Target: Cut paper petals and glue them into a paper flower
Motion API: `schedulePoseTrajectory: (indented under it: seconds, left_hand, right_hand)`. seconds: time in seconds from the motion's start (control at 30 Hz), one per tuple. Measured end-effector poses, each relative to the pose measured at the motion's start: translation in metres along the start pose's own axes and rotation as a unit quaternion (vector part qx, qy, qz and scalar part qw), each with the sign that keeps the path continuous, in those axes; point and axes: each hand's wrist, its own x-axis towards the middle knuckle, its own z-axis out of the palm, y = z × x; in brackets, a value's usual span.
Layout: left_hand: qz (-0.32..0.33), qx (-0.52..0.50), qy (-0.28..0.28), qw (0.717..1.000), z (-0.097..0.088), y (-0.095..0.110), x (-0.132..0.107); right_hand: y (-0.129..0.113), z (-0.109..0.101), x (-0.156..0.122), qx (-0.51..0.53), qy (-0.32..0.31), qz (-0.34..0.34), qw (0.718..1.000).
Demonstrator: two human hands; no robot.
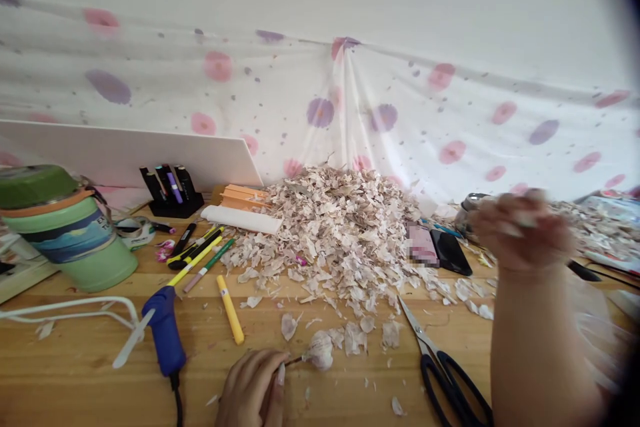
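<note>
Low at the front of the table, my left hand (255, 387) is closed, pinching the thin dark stem of a garlic bulb (319, 350) between thumb and forefinger. The bulb is whitish with purple streaks and points to the right. Loose papery skins (355, 339) lie just beyond it. My right hand (523, 230) is raised at the right, blurred, with its fingers curled in; whatever they hold, if anything, cannot be made out. Black-handled scissors (433, 353) lie slightly open on the table between my hands.
A big heap of dry skins (345, 233) fills the middle back. On the left are a blue glue gun (167, 330), a yellow marker (230, 309), a green jug (75, 233) and a pen stand (175, 203). A black phone (451, 253) lies right of the heap.
</note>
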Motion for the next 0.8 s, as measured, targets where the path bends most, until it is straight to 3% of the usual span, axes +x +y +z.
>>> schedulePoseTrajectory:
  seconds: [0.07,0.17,0.27,0.33,0.47,0.67,0.8]
  left_hand:
    - [0.001,0.008,-0.003,1.0,0.0,-0.001,0.0]
    - [-0.001,0.012,-0.006,1.0,-0.001,-0.001,-0.001]
    - [-0.004,0.01,-0.007,1.0,-0.002,0.0,-0.001]
    - [-0.009,0.008,-0.006,1.0,-0.003,0.001,-0.001]
    - [-0.021,0.001,-0.009,1.0,-0.006,0.004,0.0]
    - [-0.017,0.006,-0.005,1.0,-0.003,0.002,-0.002]
    - [-0.007,0.015,-0.009,1.0,-0.002,0.0,-0.002]
  right_hand:
    - [0.001,0.027,0.012,-0.012,-0.049,0.015,0.999]
    - [0.007,0.084,0.023,-0.109,-0.206,0.098,0.967]
    - [0.018,0.134,0.022,-0.185,-0.282,0.129,0.933]
    - [0.025,0.152,0.019,-0.215,-0.319,0.136,0.913]
    - [0.029,0.15,0.017,-0.218,-0.348,0.14,0.901]
    - [0.023,0.118,0.024,-0.091,-0.302,0.148,0.937]
    - [0.017,0.111,0.024,0.002,-0.277,0.165,0.947]
